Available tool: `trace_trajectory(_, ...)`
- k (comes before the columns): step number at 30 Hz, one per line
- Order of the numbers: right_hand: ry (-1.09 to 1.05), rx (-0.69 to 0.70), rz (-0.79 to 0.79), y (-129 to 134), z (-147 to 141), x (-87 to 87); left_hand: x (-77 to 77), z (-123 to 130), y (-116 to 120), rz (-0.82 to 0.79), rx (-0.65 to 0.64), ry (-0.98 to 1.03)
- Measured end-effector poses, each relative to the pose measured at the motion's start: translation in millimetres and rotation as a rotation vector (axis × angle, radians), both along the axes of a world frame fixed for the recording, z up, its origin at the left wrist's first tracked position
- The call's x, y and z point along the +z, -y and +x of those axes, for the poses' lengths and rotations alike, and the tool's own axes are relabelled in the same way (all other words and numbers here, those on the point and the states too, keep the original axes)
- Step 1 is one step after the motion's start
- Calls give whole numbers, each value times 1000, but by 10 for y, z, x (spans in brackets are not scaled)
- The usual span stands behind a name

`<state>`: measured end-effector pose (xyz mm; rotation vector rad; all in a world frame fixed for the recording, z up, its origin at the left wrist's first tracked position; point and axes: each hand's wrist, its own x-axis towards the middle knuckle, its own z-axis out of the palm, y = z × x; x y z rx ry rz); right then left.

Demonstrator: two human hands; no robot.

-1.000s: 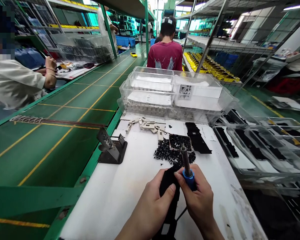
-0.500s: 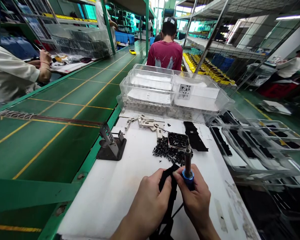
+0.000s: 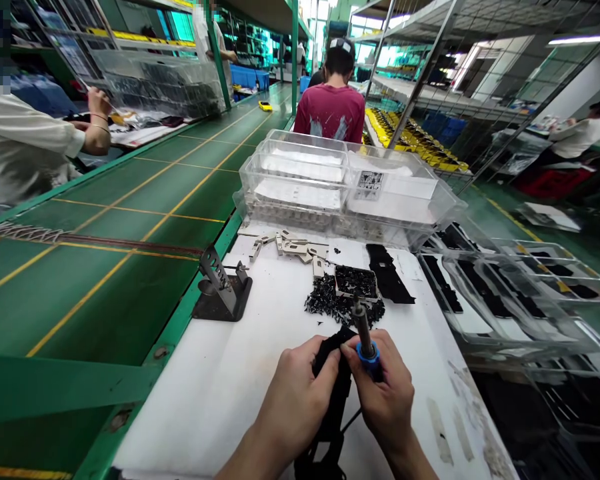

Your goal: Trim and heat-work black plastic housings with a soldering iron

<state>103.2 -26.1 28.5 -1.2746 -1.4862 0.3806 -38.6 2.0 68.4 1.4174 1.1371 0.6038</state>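
My left hand point(image 3: 300, 387) is closed on a black fabric strip point(image 3: 336, 393), which hangs down toward me over the white table point(image 3: 220, 373). In my right hand point(image 3: 387, 393) a soldering iron point(image 3: 367, 347) with a blue collar points up and away, its cord running below. The thumb and fingertips of that hand also meet the strip's upper end beside my left thumb. Just beyond the iron's tip lies a heap of small black pieces point(image 3: 325, 297), around a shallow box point(image 3: 356, 283) filled with more of them. A flat black piece point(image 3: 390, 273) rests to its right.
A metal iron stand point(image 3: 223, 287) is at the table's left edge, beside a green conveyor point(image 3: 130, 200). Beige plastic parts point(image 3: 293, 247) lie farther back. Clear bins point(image 3: 340, 213) close off the far end; trays of black pieces point(image 3: 490, 287) stand right. A person point(image 3: 330, 107) sits ahead.
The soldering iron has tipped to the left, its tip moving from upright to slanted. Both hands have shifted slightly left with the black strip, still gripping it.
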Motion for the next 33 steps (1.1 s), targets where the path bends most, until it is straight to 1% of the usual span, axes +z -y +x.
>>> trace_trajectory(5,-25,-32,-4,11,-12,-18,24,-7,5,4,-13,-9)
trace_trajectory(8,-29,-23,25,4,-28,-10,39,11,3,2,5,-6)
trace_trajectory(12,-45,-44,43,0,-54,-13,43,35,10,2,30,-24)
trace_trajectory(23,-89,-163,22,10,-119,-45,88,67,-11,47,24,-90)
trace_trajectory(33,-178,-163,-47,12,-169,-45,100,57,4,73,24,-120)
